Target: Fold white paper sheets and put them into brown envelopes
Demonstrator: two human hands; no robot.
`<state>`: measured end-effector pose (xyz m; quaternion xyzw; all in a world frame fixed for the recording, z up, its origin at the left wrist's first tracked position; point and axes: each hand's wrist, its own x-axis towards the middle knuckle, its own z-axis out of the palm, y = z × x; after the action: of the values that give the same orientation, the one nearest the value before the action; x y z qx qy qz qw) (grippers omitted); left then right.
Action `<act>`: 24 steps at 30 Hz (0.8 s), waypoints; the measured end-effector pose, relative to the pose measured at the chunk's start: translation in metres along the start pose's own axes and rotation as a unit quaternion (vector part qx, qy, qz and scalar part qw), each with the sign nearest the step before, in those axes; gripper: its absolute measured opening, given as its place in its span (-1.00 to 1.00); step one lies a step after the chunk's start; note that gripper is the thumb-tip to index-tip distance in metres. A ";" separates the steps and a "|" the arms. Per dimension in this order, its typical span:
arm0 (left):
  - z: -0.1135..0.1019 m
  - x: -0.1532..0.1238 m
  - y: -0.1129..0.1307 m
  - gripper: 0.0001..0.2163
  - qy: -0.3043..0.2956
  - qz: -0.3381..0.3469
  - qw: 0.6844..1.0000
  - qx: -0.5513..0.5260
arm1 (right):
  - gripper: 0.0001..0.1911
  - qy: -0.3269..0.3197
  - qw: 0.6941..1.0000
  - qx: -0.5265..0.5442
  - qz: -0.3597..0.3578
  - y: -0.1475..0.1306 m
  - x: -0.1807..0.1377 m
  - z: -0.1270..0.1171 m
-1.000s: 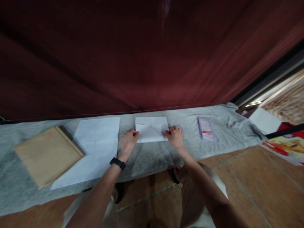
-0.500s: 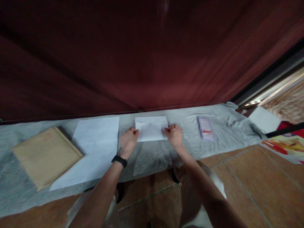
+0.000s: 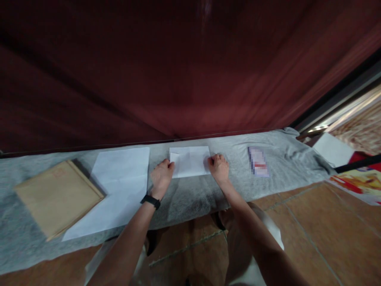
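A folded sheet of white paper [image 3: 192, 162] lies on the grey cloth in front of me. My left hand [image 3: 162, 174], with a black band on its wrist, pinches the paper's left edge, thumb on top and fingers curled. At the opposite edge my right hand [image 3: 219, 169] is closed in the same way. Near the paper's upper left, a small corner of the top layer shows. What the fingers do beneath the paper is hidden.
Left of my hands lies a large white sheet [image 3: 122, 178], partly under a brown paper envelope [image 3: 59, 196]. A blurred-out pale packet [image 3: 258, 162] rests on the grey cloth [image 3: 285, 159] to the right. A dark red curtain [image 3: 190, 79] hangs behind; tiled floor [image 3: 303, 222] shows in front.
The paper's top layer has shifted up on the right, so its edge no longer shows across the whole width, only at the left. Both hands stay almost where they were.
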<state>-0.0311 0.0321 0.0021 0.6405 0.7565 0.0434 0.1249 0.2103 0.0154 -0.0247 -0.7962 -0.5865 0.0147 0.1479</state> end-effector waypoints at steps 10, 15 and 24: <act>0.001 0.004 0.002 -0.61 0.017 0.009 1.000 0.024 | -0.61 0.095 0.985 0.041 -0.138 -0.013 -0.004 -0.011; 0.002 0.004 0.003 -0.60 0.029 0.016 0.999 0.022 | -0.60 0.058 0.968 0.069 -0.236 -0.027 -0.019 -0.006; 0.002 0.007 0.004 -0.61 0.026 0.006 1.000 0.007 | -0.57 0.011 0.971 0.060 -0.231 -0.032 -0.030 0.009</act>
<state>-0.0283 0.0390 0.0005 0.6447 0.7557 0.0560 0.1006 0.1698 -0.0020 -0.0294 -0.6290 -0.7509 0.0068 0.2012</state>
